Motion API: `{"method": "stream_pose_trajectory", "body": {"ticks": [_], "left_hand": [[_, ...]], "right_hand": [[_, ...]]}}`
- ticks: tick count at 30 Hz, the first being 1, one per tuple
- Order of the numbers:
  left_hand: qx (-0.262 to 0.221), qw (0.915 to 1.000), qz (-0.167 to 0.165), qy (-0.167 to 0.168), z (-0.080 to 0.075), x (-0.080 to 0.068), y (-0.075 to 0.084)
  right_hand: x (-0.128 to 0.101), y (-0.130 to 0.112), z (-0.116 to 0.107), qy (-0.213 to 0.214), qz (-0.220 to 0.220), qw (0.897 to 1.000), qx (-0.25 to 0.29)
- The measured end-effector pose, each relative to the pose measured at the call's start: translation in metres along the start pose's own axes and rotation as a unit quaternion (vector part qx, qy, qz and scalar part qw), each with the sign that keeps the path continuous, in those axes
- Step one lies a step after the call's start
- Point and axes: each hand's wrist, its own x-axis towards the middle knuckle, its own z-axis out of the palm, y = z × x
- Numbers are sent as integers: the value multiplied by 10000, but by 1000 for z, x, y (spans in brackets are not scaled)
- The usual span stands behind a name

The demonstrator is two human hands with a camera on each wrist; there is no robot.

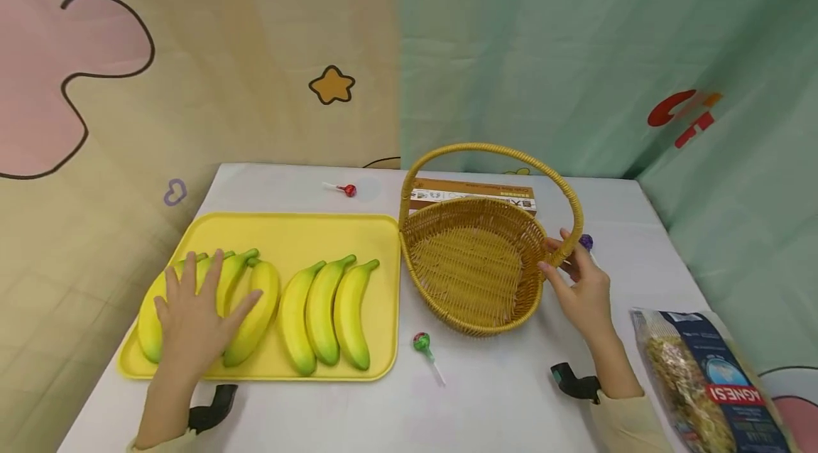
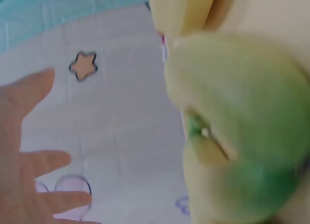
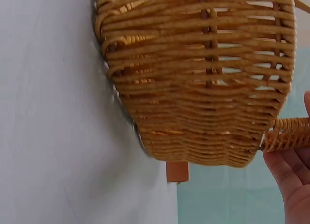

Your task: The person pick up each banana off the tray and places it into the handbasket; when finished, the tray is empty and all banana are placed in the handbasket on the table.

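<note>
Left hand (image 1: 192, 318): fingers spread and straight, palm down, resting flat on a bunch of yellow-green bananas (image 1: 252, 307) that lies on a yellow tray (image 1: 300, 233). In the left wrist view the straight fingers (image 2: 34, 161) show at the frame's left, and the blurred green banana tips (image 2: 232, 151) fill the right of it. A second bunch of three bananas (image 1: 326, 314) lies just to the right of this hand on the same tray, apart from it.

Right hand (image 1: 581, 290): at the right end of a woven wicker basket (image 1: 473, 268), thumb against the basket's outer wall and fingers curled round the base of the arched handle (image 1: 569, 226). The right wrist view confirms fingers (image 3: 290, 175) touching the handle (image 3: 286, 134) where it joins the basket (image 3: 198, 83). The basket sits on the white table (image 1: 498, 396) between the two hands, just beside the tray's right edge.

Other items:
- A green-and-red lollipop (image 1: 422, 343) lies on the table between the hands, nearer the person than the basket.
- A red lollipop (image 1: 348, 189) lies beyond the tray.
- A purple item (image 1: 586, 241), partly hidden, lies just beyond the right hand.
- A cardboard box (image 1: 473, 195) stands behind the basket.
- A pasta bag (image 1: 703, 382) lies to the right of the right hand.
</note>
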Motion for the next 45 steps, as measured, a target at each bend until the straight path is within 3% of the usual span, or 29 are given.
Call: {"method": "stream_pose_trajectory", "body": {"ticks": [2, 5, 9, 12, 17, 25, 30, 37, 45], "left_hand": [[-424, 9978, -159, 480, -6, 5, -8], [-1017, 9872, -450, 1147, -14, 14, -24], [-1327, 9760, -738, 1561, -20, 22, -44], [-1319, 9747, -932, 1545, -18, 23, -54], [-1174, 9753, -1506, 1112, -12, 21, -64], [-1012, 9741, -1926, 618, 3, 15, -87], [-1013, 9675, -2198, 727, 9, 14, -97], [-978, 9640, -2301, 908, 11, 13, -101], [-1114, 9483, -2786, 1039, 8, 9, -97]], "right_hand": [[0, 0, 2, 291, 47, 9988, 385], [-1, 1, 1, 538, 211, 9965, 604], [-3, 1, -2, 609, 361, 9953, 665], [-4, 3, -2, 606, 402, 9952, 656], [-5, 4, 0, 605, 426, 9950, 676], [-3, 4, 5, 544, 270, 9946, 837], [-1, 1, 7, 542, 233, 9935, 972], [-1, 1, 9, 624, 281, 9919, 1068], [-1, 0, 10, 619, 296, 9923, 1035]]}}
